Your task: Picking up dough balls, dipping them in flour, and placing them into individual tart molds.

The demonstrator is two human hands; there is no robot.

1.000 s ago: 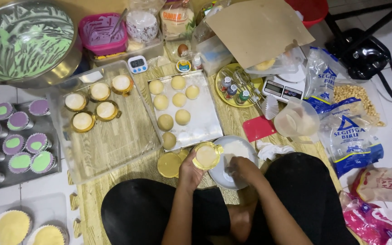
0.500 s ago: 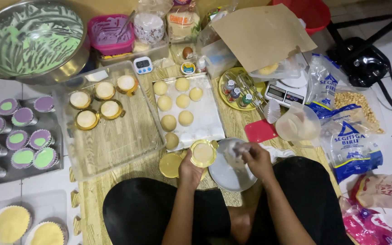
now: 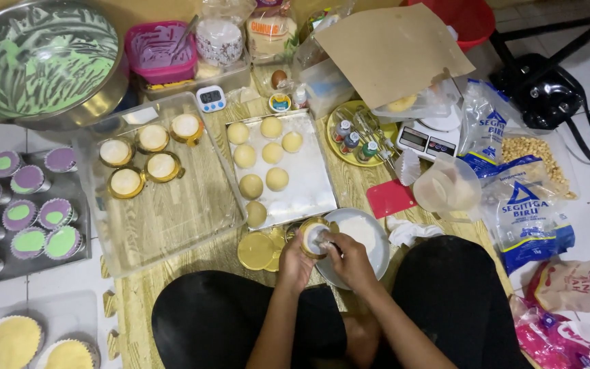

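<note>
Holding a small gold mould [image 3: 313, 237] in my left hand [image 3: 296, 263], fingers curled tight around its side, just over the edge of the white plate [image 3: 370, 236]. My right hand [image 3: 349, 258] presses into the pale filling, fingertips bunched together on it. Empty gold moulds [image 3: 257, 251] lie just beside on the mat. Ahead, a metal tray [image 3: 308, 198] carries dough balls [image 3: 250, 186], and a clear tray [image 3: 172, 219] holds filled moulds [image 3: 125, 182].

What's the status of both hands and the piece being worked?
Left hand holds gold mould. Right hand fingers pressing inside it. White plate underneath, nothing blocking.
</note>
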